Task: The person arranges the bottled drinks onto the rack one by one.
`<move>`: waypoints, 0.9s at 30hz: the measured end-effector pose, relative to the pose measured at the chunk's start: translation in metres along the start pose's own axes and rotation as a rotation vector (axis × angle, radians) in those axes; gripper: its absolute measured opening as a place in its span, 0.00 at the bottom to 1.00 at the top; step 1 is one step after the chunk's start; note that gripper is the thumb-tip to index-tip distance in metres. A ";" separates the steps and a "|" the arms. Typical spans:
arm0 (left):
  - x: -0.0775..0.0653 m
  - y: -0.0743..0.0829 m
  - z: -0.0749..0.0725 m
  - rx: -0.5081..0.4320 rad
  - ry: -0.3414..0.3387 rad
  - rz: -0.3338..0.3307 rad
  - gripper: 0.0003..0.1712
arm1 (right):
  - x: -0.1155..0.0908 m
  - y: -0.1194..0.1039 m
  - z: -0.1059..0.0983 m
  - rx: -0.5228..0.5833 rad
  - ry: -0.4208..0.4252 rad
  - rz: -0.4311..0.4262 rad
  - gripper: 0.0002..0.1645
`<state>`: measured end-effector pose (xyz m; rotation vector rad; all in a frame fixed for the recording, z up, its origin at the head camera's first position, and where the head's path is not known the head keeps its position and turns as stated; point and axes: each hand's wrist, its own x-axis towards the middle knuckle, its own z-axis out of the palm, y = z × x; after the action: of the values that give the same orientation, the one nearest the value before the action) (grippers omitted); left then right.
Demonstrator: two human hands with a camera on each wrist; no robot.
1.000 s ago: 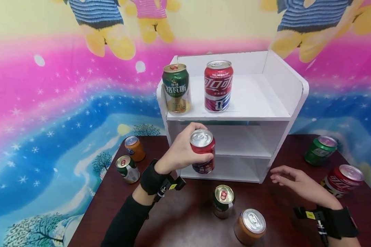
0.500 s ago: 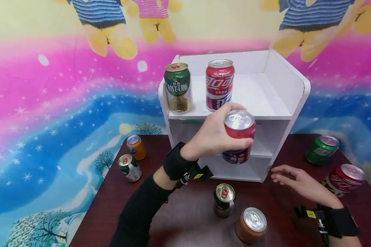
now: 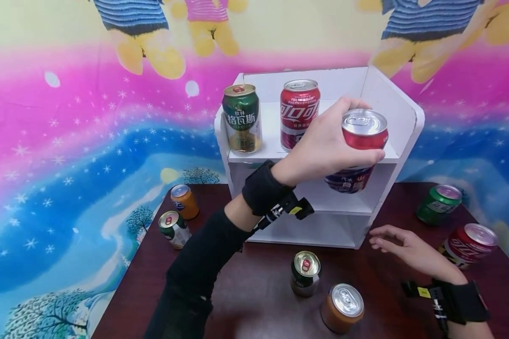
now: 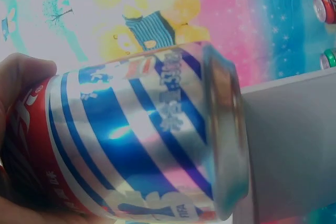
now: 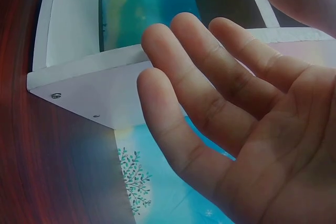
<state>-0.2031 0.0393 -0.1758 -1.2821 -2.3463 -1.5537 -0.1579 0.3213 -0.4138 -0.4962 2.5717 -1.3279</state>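
Note:
My left hand grips a red soda can round its upper part, in front of the top shelf's right side. In the left wrist view the can's blue-and-silver striped lower part faces the camera, its base pointing toward the white shelf. On the top board of the white shelf unit stand a green-and-gold can and another red can, partly covered by my left hand. My right hand holds nothing, fingers relaxed, near the unit's lower right corner; the right wrist view shows its palm.
On the dark table stand a green-black can and an orange can in front. At left are an orange can and a green-white can. A green can and a red can stand at right.
My left hand has carried the red can rightward and up, from in front of the middle shelf to the top board's right front edge. The right hand stays in place.

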 end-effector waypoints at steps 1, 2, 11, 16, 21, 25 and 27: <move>0.003 0.001 0.000 0.002 0.002 -0.003 0.37 | 0.000 0.001 0.000 -0.001 0.001 -0.006 0.21; 0.005 0.002 0.000 0.003 0.003 -0.011 0.38 | -0.001 0.001 0.000 0.003 0.001 -0.013 0.21; 0.026 0.002 -0.001 -0.022 0.011 -0.102 0.38 | -0.001 0.002 0.000 0.018 -0.007 -0.027 0.21; 0.035 0.002 0.001 -0.006 0.032 -0.119 0.38 | 0.000 0.003 -0.001 0.021 -0.003 -0.037 0.21; 0.042 -0.001 0.004 0.018 0.056 -0.145 0.38 | -0.001 0.004 -0.001 0.033 -0.009 -0.066 0.19; 0.046 -0.004 0.006 0.034 0.060 -0.160 0.38 | -0.001 0.005 -0.001 0.027 -0.012 -0.080 0.19; 0.049 -0.004 0.006 0.040 0.059 -0.166 0.39 | -0.001 0.005 -0.001 0.023 -0.014 -0.068 0.19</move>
<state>-0.2353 0.0729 -0.1597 -1.0422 -2.4886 -1.5559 -0.1583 0.3251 -0.4167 -0.5919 2.5466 -1.3688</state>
